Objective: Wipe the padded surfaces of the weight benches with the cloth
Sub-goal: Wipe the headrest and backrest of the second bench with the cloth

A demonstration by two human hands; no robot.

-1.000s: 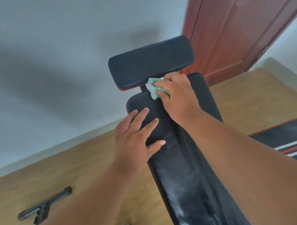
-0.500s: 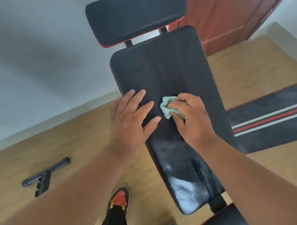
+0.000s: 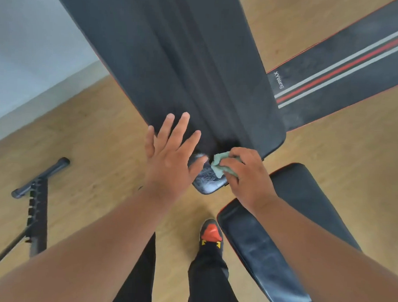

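Observation:
A long black padded backrest point(image 3: 174, 59) of a weight bench runs from the top of the view down to the middle. My right hand point(image 3: 246, 177) is closed on a small pale green cloth point(image 3: 220, 166) and presses it on the pad's near end, where the surface looks shiny. My left hand point(image 3: 170, 159) lies flat with fingers spread on the pad's left near edge, just left of the cloth. The bench's black seat pad point(image 3: 253, 243) sits below my right forearm, partly hidden by it.
A second black bench pad with red and white stripes point(image 3: 345, 68) lies at the upper right. A black metal bar frame point(image 3: 37, 201) rests on the wooden floor at the left. My shoe point(image 3: 211, 236) and trouser legs stand below. A pale wall is at top left.
My right hand has drawn the cloth down the backrest from its top to its near end. My left hand slid down alongside it. The view tilted downward.

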